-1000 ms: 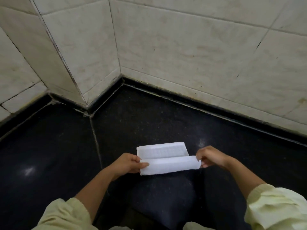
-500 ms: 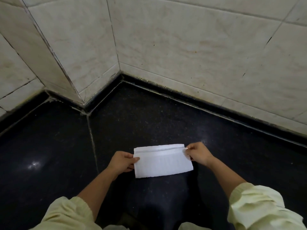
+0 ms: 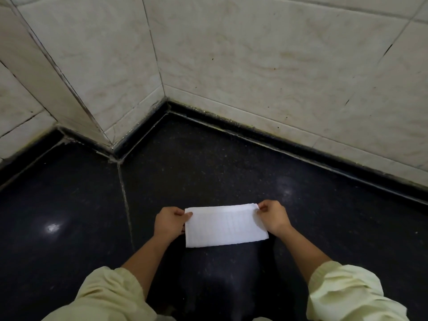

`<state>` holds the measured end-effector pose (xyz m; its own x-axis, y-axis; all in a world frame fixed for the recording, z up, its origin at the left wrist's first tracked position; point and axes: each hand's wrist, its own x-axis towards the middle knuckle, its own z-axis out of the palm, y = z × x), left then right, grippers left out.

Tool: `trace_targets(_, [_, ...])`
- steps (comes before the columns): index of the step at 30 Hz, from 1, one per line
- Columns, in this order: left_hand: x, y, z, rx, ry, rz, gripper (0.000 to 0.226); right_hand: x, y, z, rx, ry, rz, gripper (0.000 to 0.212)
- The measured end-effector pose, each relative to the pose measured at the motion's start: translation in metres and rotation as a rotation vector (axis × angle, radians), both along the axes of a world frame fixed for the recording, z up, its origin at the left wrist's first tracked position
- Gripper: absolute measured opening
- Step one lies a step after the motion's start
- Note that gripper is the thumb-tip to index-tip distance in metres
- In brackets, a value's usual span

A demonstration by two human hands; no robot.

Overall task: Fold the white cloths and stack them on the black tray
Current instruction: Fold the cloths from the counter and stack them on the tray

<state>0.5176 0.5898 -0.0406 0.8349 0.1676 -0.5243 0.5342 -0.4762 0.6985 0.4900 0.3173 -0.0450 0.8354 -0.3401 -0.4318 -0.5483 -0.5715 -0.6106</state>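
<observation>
A white cloth [image 3: 225,225] lies folded into a flat rectangle on the black stone surface [image 3: 208,172], close in front of me. My left hand [image 3: 170,223] pinches its far left corner between thumb and fingers. At the far right corner my right hand [image 3: 273,216] pinches the cloth in the same way. The two layers of the cloth lie edge on edge. No black tray is in view.
Pale tiled walls [image 3: 254,66] rise behind the black surface and meet in a corner at the back left. A grouted seam [image 3: 126,205] runs across the surface left of my left hand. Pale yellow sleeves [image 3: 347,290] cover both my forearms.
The near half of the cloth, lifted a second ago, has been brought over onto the far half. Both hands moved away from me with it, and the cloth now lies flat.
</observation>
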Motion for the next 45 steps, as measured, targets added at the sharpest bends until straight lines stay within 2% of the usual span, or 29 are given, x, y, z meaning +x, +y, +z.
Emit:
trace_targets(7, [-0.001, 0.004, -0.014, 0.180, -0.030, -0.073, 0.016, 0.001, 0.005, -0.004, -0.069, 0.002, -0.020, 0.020])
trace_targets(12, [-0.012, 0.009, -0.005, 0.414, -0.143, -0.255, 0.023, -0.007, 0.006, -0.003, -0.134, -0.001, -0.027, 0.009])
trace_targets(20, [-0.056, 0.008, -0.002, 0.312, -0.146, -0.243, 0.041, -0.045, -0.002, 0.009, -0.011, -0.051, -0.054, 0.033])
trace_targets(23, [-0.072, 0.004, -0.007, 0.280, -0.105, -0.238, 0.046, -0.065, 0.004, 0.007, -0.041, -0.020, -0.024, 0.039])
trace_targets(28, [-0.080, 0.002, -0.012, 0.265, -0.121, -0.236, 0.038, -0.078, 0.011, 0.002, -0.137, -0.022, -0.056, 0.034])
trace_targets(34, [-0.076, 0.003, -0.014, 0.201, -0.100, -0.190, 0.036, -0.072, 0.017, 0.006, -0.105, 0.037, -0.175, 0.039])
trace_targets(36, [-0.074, 0.004, -0.013, 0.190, -0.091, -0.190, 0.038, -0.068, 0.021, 0.011, -0.065, 0.077, -0.224, 0.037])
trace_targets(38, [-0.072, 0.004, -0.012, 0.190, -0.099, -0.196, 0.040, -0.062, 0.021, 0.012, 0.004, 0.110, -0.282, 0.018])
trace_targets(41, [-0.071, 0.002, -0.010, 0.235, -0.186, -0.219, 0.046, -0.055, 0.021, 0.008, 0.095, 0.143, -0.331, 0.033])
trace_targets(45, [-0.068, 0.002, -0.012, 0.261, -0.231, -0.322, 0.050, -0.049, 0.024, 0.010, 0.229, 0.114, -0.397, 0.023])
